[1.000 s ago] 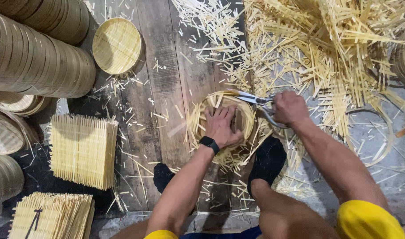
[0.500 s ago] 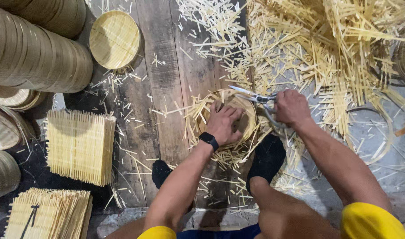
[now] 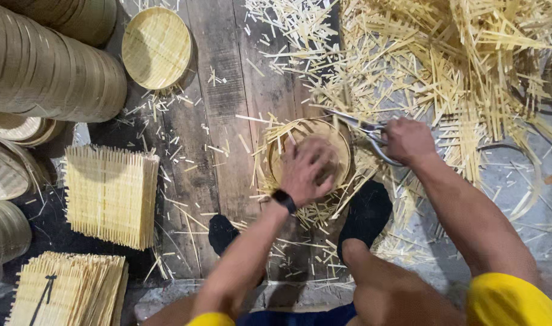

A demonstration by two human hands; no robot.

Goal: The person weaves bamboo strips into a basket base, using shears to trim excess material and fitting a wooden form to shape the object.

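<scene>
scissors [image 3: 363, 130] in right hand [image 3: 409, 140], left hand [image 3: 306, 172] on one round tray [image 3: 342, 145].

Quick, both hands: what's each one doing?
Left hand: open, pressed flat on the round woven tray.
Right hand: closed on the scissors.

Pale yellow woven bamboo tray [image 3: 315, 148], silver scissors [image 3: 363, 130], black wristband [image 3: 284, 200], yellow sleeves [image 3: 511, 299], grey-brown plank floor [image 3: 225, 90]

Worn, dark wooden floorboards [image 3: 228, 90] run from six to twelve o'clock. A heap of pale bamboo offcuts [image 3: 469, 54] fills the one-to-three o'clock area. Rolled stacks of round woven trays [image 3: 41, 66] lie at ten o'clock, square woven mats [image 3: 110, 194] at eight. Light is even and soft.
</scene>
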